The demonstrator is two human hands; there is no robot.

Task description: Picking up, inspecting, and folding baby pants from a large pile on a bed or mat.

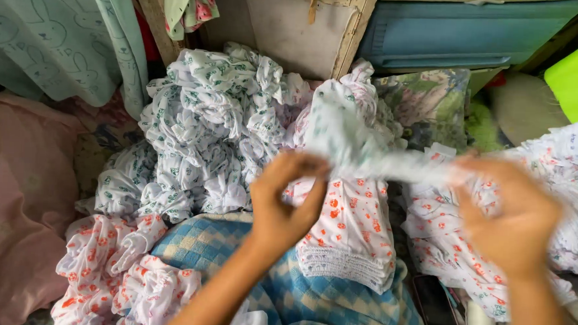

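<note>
Head view: the left hand (286,204) and right hand (511,214) each pinch an end of a blurred white garment (373,161) stretched between them at centre. At 6 o'clock a folded stack (350,240) — orange-printed — rests on blue checked cloth (322,300); a green-printed heap (205,139) lies at 10 o'clock.

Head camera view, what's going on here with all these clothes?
A person is stretching a small white printed garment between both hands: the left hand pinches one end, the right hand grips the other. Below it lies a folded stack of orange-print pieces on a blue checked cloth. A loose heap of green-print garments sits behind, and more orange-print ones lie at the left.
</note>
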